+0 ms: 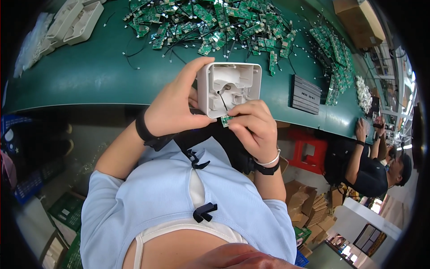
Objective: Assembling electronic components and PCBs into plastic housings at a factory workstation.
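A white plastic housing (232, 74) is held up with its hollow, ribbed inside toward me, just off the front edge of the green table. My left hand (177, 105) wraps round its left side, thumb at the lower corner and fingers behind it. In my right hand (255, 125), thumb and fingers pinch a small green circuit board (225, 121) at the housing's lower rim. A thin black cable (223, 102) runs from the board up into the housing. The far end of the cable inside is too small to make out.
A big heap of green circuit boards with black cables (219, 27) covers the table's (67, 89) far side. More boards (333, 62), a dark ribbed block (306, 94) and small white parts (363, 94) lie right. White housings (83, 22) stand far left. Another person (376, 172) works at right; a red stool (308, 154) stands below.
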